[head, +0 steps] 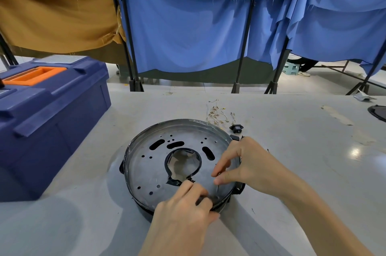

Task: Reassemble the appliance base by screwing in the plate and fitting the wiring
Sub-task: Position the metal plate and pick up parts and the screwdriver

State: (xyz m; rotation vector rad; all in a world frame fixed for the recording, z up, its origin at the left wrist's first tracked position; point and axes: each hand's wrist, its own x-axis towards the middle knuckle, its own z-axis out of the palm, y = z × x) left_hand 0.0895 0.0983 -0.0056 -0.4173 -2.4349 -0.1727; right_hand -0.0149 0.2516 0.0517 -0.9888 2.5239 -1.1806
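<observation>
toolbox (48,113) left, wires (217,114) behind base (146,172)

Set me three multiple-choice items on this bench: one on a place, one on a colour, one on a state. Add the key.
1. The toolbox stands where, seen from the appliance base?
A. to its left
B. to its right
C. on top of it

2. The toolbox's handle is:
A. green
B. orange
C. white

3. The toolbox's lid is:
A. propped open
B. closed
C. taken off and laid on the table

Key:
1. A, since the box fills the left side of the table while the base sits at the centre.
2. B, since the recessed grip on top is bright orange.
3. B, since the lid lies flat on the box.
</observation>
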